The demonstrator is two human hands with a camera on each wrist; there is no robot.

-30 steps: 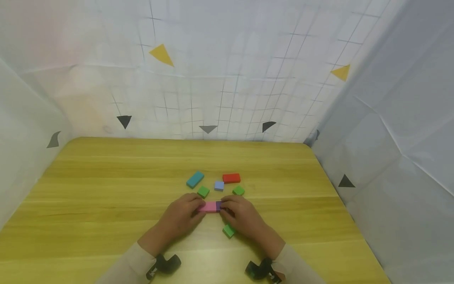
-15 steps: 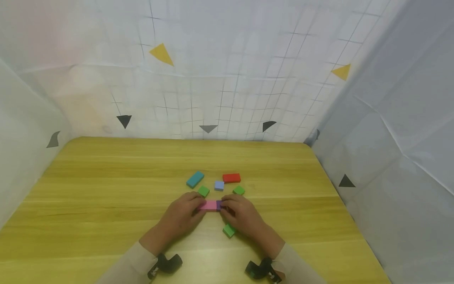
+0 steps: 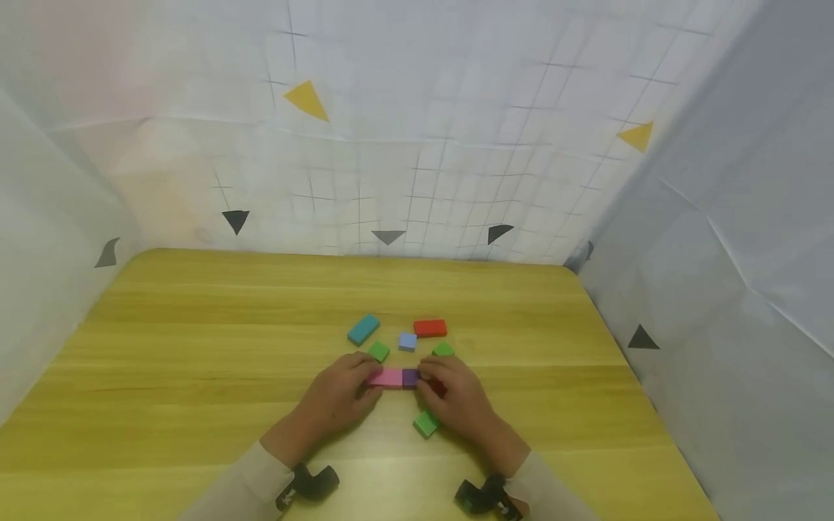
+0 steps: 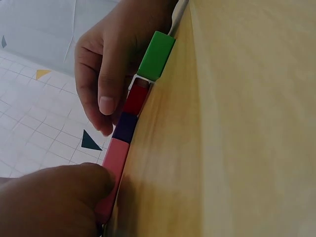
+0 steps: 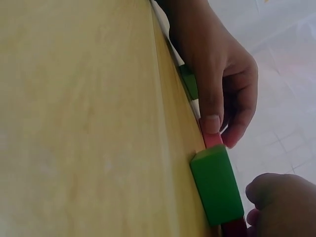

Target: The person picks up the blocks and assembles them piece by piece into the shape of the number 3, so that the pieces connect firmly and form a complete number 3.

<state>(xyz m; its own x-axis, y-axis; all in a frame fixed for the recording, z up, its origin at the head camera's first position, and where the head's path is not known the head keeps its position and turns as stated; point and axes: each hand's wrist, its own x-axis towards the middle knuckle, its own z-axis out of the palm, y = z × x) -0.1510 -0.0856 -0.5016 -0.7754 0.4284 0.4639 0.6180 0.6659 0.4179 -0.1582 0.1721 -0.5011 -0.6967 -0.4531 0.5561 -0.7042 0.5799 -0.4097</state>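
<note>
My left hand [image 3: 339, 391] pinches the far left part of a long pink block [image 3: 391, 378] lying on the table. A purple block [image 3: 409, 378] butts against the pink block's right end. My right hand [image 3: 459, 398] sits over the right side of this row, its thumb and fingers loosely bent. In the left wrist view its fingertips [image 4: 106, 106] show just above the purple block and a dark red block [image 4: 137, 97], with a gap to them. The right hand mostly covers the red block in the head view. Close by its thumb side lies a green block [image 3: 426, 424].
Beyond the hands lie a teal block [image 3: 363, 329], a light blue block [image 3: 407, 342], a red block [image 3: 430, 328] and two more green blocks, one at left [image 3: 378, 352] and one at right [image 3: 443, 350]. White sheeting [image 3: 391, 145] encloses the wooden table [image 3: 228, 325].
My right hand's fingers have come off the purple block and shifted slightly right, showing more of it and some red under the hand. The left hand keeps its hold; the whole view shifts slightly.
</note>
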